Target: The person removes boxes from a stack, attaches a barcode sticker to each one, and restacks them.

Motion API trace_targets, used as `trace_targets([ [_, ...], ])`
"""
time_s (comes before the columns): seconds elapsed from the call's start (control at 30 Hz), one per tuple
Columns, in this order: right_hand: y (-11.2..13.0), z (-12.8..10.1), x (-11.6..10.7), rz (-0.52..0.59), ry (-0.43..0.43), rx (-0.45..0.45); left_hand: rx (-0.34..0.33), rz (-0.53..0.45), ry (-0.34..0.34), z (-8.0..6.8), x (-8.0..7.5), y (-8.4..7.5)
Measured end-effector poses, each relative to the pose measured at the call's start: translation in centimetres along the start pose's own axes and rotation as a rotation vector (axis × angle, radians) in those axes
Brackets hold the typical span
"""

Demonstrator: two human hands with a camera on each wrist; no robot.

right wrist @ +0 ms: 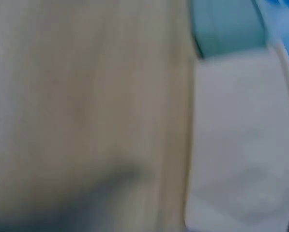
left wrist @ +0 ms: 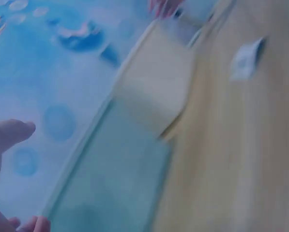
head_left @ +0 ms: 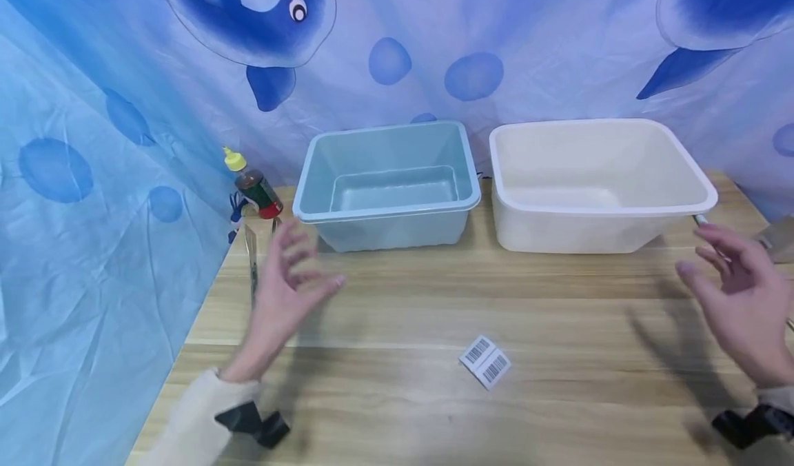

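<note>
- Blue-green bin [head_left: 393,234]: your left hand [head_left: 282,297] hovers near, fingers spread, empty.
- White bin [head_left: 577,235]: your blurred right hand [head_left: 741,297] seems loosely curved, empty; best steadied before touching anything.

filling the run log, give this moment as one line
left hand: open, holding nothing, near blue tub | right hand: open, holding nothing, near white tub | barcode paper: on table | bottle: beside blue tub

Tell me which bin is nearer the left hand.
The light blue bin, beyond the left hand; the white bin stands to its right, nearer the right hand.
</note>
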State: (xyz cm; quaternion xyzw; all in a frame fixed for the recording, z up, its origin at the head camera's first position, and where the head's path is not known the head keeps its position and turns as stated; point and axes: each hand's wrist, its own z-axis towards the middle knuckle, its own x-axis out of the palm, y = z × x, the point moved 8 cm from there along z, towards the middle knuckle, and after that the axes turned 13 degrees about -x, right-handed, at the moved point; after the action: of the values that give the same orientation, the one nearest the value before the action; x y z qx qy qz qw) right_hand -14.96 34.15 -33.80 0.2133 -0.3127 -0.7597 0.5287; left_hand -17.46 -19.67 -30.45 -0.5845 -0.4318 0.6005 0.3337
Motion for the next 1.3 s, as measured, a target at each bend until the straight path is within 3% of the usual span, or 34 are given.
trace_targets([
  [0.07, 1.5, -1.6, 1.3, 0.209, 0.011, -0.102, 0.019, 0.016, 0.098, -1.6, 2.5, 1.1],
  [0.2, 3.0, -4.6, 4.6, 0.344, 0.123, -0.099, 0.079, 0.077, 0.37, -5.0, 8.3, 2.8],
  [0.3, 3.5, -6.7, 7.5, 0.293, 0.258, -0.04, 0.054, 0.09, 0.544, -7.2, 12.1, 3.7],
  [0.37, 3.6, -8.1, 9.4, 0.159, 0.363, -0.002, 0.003, 0.088, 0.596, -8.1, 13.9, 4.3],
  [0.5, 3.5, -10.6, 12.8, -0.074, 0.546, 0.069, -0.045, 0.053, 0.638, -8.9, 16.5, 4.7],
  [0.63, 3.1, -12.2, 15.2, -0.086, 0.639, 0.146, -0.081, 0.002, 0.691, -9.3, 18.4, 4.9],
  [0.77, 2.4, -13.2, 17.0, -0.042, 0.726, 0.187, -0.103, -0.016, 0.681, -9.3, 19.2, 4.8],
  [1.0, 1.2, -13.4, 18.1, -0.068, 0.772, 0.139, -0.105, -0.022, 0.681, -8.9, 19.5, 4.6],
  [1.17, 0.8, -13.2, 18.0, -0.101, 0.803, 0.163, -0.115, -0.055, 0.692, -9.0, 19.5, 4.7],
  [1.3, 0.8, -13.3, 18.1, -0.062, 0.797, 0.178, -0.132, -0.098, 0.694, -9.1, 19.4, 4.7],
])
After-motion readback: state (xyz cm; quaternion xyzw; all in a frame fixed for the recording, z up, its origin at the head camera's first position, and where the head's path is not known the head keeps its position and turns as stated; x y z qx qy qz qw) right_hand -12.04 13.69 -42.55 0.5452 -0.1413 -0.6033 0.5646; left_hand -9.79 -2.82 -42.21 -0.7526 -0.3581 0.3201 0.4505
